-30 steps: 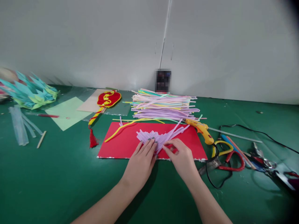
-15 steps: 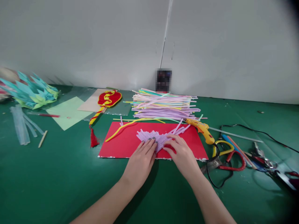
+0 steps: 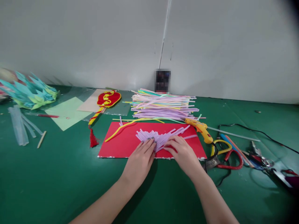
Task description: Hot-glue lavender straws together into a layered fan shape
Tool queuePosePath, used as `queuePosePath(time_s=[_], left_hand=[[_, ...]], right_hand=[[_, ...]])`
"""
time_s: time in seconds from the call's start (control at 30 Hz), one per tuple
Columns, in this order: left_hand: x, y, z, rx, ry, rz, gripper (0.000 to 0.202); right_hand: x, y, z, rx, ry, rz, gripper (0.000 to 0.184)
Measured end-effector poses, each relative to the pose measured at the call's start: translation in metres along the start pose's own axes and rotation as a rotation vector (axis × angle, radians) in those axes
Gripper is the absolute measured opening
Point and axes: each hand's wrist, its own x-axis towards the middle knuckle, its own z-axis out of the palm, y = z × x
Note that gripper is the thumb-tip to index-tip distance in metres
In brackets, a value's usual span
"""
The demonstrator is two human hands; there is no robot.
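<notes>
A woven mat of purple pipe cleaners (image 3: pixel 161 137) lies on a red board (image 3: pixel 121 146) with a worn white front edge. My left hand (image 3: pixel 144 152) is flat on the mat's left part, fingers stretched out and pressing it down. At the mat's right side my right hand (image 3: pixel 178 149) pinches a single purple pipe cleaner (image 3: pixel 191 136), whose free end sticks out past the knuckles to the right. The inner end is hidden by the fingers. A wavy yellow pipe cleaner (image 3: pixel 121 127) crosses the board's upper left.
Behind the board lies a pile of coloured pipe cleaners (image 3: pixel 163 105). On the right are a yellow glue gun (image 3: pixel 203 130), scissors with red and yellow handles (image 3: pixel 230 160) and a black cable (image 3: pixel 247 127). Leftward lie a red fan (image 3: pixel 108 99), green paper (image 3: pixel 64 113) and glue sticks (image 3: pixel 20 126).
The purple pipe cleaner at my right hand has swung from pointing up and right to lying out rightward. My left hand keeps its place on the mat.
</notes>
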Motion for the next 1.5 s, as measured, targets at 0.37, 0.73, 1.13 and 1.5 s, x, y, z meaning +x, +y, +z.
queuePosePath(time_s=[0.37, 0.73, 1.13, 1.5], left_hand=[[0.001, -0.001, -0.002, -0.030, 0.009, -0.012, 0.035], [0.001, -0.002, -0.003, -0.147, -0.003, -0.058, 0.028], [0.000, -0.002, -0.002, -0.203, 0.074, -0.060, 0.023], [0.002, -0.003, -0.005, -0.197, 0.091, 0.042, 0.011]], right_hand=[[-0.001, 0.018, 0.003, 0.115, 0.162, 0.140, 0.009], [-0.004, 0.022, 0.010, 0.003, 0.192, 0.172, 0.015], [-0.005, 0.018, 0.004, 0.023, 0.103, 0.098, 0.010], [-0.004, -0.010, 0.004, -0.085, -0.074, 0.035, 0.010]])
